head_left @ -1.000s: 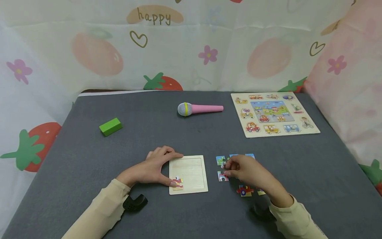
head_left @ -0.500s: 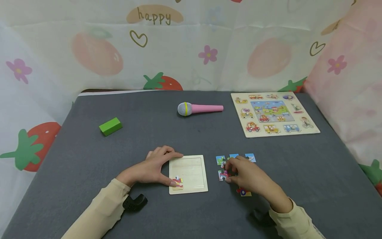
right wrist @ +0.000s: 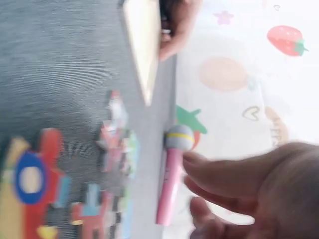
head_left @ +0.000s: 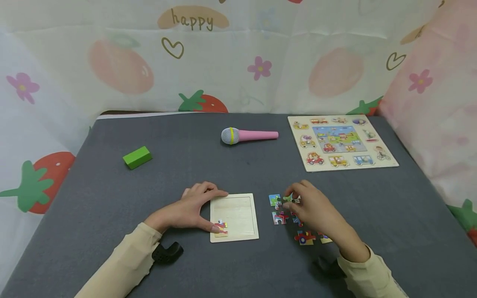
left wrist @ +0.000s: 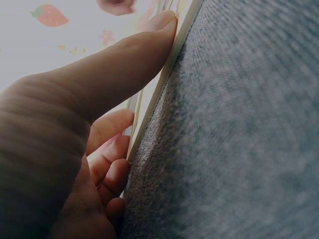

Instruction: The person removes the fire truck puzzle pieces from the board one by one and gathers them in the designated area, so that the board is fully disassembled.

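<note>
My left hand point(head_left: 191, 209) steadies a pale wooden puzzle tray point(head_left: 238, 215) by its left side. The thumb lies on its lower left corner, over part of a red-and-yellow puzzle piece point(head_left: 222, 224); the index finger reaches the top edge. In the left wrist view the thumb presses the tray's edge point(left wrist: 152, 107) and the other fingers bend beside it. My right hand point(head_left: 313, 207) is over the loose puzzle pieces point(head_left: 275, 200), partly hiding them. In the right wrist view its thumb point(right wrist: 219, 174) and fingers show nothing between them; the pieces below are blurred.
Beyond the tray lies a pink toy microphone point(head_left: 257, 135). A picture peg board point(head_left: 352, 163) is at the back right, a green block point(head_left: 137, 157) at the left. A printed cloth point(head_left: 208, 62) stands up behind the grey table point(head_left: 179, 145).
My right hand has shifted up and slightly right across the pieces, uncovering lower ones and covering those at the upper right. My left hand and the tray stay in place.
</note>
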